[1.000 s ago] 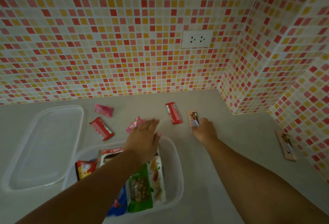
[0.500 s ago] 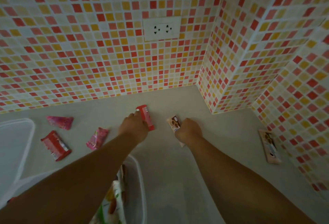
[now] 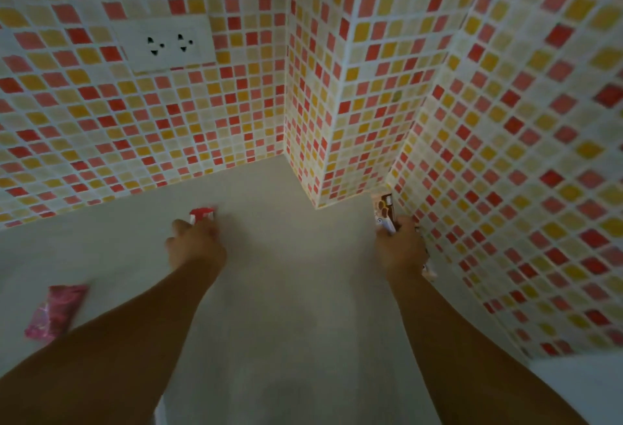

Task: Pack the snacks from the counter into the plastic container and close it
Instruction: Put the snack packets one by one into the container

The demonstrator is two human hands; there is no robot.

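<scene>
My left hand (image 3: 195, 247) is closed around a red and white snack bar (image 3: 202, 213), whose far end sticks out past my fingers on the grey counter (image 3: 296, 272). My right hand (image 3: 401, 251) grips a brown and white snack bar (image 3: 384, 213) close to the right tiled wall. A pale wrapper end (image 3: 428, 271) peeks out under that hand against the wall. A pink snack packet (image 3: 55, 310) lies loose on the counter at the far left. Only a pale sliver of the plastic container's rim (image 3: 159, 413) shows at the bottom edge.
Mosaic tiled walls enclose the counter at the back and right, with a jutting tiled corner (image 3: 317, 188) between my hands. A white wall socket (image 3: 168, 43) sits high on the back wall. A pale surface (image 3: 580, 387) shows at the lower right.
The view has shifted forward and to the right, so the container is almost out of sight. My left hand closed on the red bar. My right hand carried the brown bar right, to the wall.
</scene>
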